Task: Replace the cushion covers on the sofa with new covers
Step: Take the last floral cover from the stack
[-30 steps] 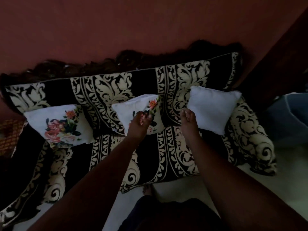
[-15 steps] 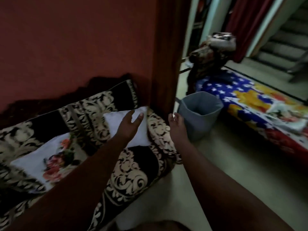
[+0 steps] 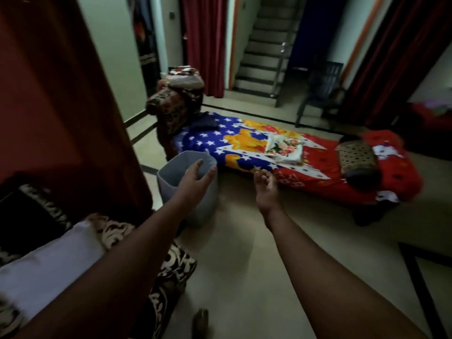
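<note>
A plain white cushion (image 3: 49, 265) lies on the black-and-cream patterned sofa (image 3: 176, 265) at the lower left, partly behind my left forearm. Folded white covers with a floral print (image 3: 283, 146) rest on the low bed with the bright star-patterned blanket (image 3: 220, 140) across the room. My left hand (image 3: 195, 177) is stretched out, fingers relaxed and empty, in front of a grey bin. My right hand (image 3: 266, 189) reaches forward over the floor, fingers loosely curled, holding nothing.
A grey bin (image 3: 171, 174) stands on the floor beside the sofa's end. A dark red pillar (image 3: 61, 94) rises at the left. Behind are a pile of folded textiles (image 3: 181, 94), a dark chair (image 3: 322, 91), stairs (image 3: 264, 45) and red curtains. My foot (image 3: 200, 321) shows at the bottom.
My view has swung right, from the sofa cushions to the room. Both hands have left the cushions and now reach out empty towards the bed.
</note>
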Action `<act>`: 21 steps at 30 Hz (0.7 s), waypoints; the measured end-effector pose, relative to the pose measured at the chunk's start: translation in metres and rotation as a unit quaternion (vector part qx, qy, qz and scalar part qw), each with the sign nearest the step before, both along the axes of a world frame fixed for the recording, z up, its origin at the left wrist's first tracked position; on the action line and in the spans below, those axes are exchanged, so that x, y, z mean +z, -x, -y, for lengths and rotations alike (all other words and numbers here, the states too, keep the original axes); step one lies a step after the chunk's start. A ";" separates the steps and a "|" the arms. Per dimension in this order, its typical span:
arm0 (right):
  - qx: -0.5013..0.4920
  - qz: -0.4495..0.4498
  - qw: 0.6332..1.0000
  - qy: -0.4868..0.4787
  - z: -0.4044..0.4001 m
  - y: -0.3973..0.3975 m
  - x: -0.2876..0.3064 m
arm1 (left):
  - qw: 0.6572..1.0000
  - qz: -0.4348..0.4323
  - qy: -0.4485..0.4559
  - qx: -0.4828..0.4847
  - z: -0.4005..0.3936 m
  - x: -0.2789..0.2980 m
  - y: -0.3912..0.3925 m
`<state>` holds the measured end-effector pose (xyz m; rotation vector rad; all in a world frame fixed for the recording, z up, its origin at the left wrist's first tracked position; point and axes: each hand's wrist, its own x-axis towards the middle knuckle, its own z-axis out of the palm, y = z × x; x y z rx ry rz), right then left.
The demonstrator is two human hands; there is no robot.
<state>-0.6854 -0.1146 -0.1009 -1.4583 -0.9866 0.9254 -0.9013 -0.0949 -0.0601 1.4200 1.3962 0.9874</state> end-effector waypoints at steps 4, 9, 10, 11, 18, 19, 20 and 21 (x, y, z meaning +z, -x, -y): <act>-0.056 -0.001 0.998 0.000 -0.041 -0.051 -0.003 | 0.997 0.006 -0.004 -0.082 -0.063 -0.004 -0.048; -0.129 0.011 0.992 0.011 -0.092 -0.092 -0.010 | 0.987 -0.030 0.018 -0.158 -0.149 -0.010 -0.083; -0.142 0.012 0.990 0.015 -0.100 -0.097 -0.010 | 0.985 -0.035 0.026 -0.165 -0.166 -0.013 -0.088; -0.156 0.011 0.988 0.014 -0.111 -0.104 -0.011 | 0.984 -0.042 0.034 -0.171 -0.183 -0.014 -0.095; -0.198 0.008 0.980 0.030 -0.167 -0.151 -0.027 | 0.975 -0.083 0.042 -0.202 -0.263 -0.015 -0.146; -0.203 0.007 0.979 0.034 -0.176 -0.161 -0.032 | 0.974 -0.087 0.044 -0.204 -0.275 -0.018 -0.157; -0.206 0.006 0.978 0.038 -0.183 -0.169 -0.036 | 0.973 -0.094 0.046 -0.206 -0.284 -0.021 -0.167; -0.210 0.002 0.977 0.039 -0.193 -0.180 -0.042 | 0.972 -0.099 0.049 -0.208 -0.296 -0.025 -0.179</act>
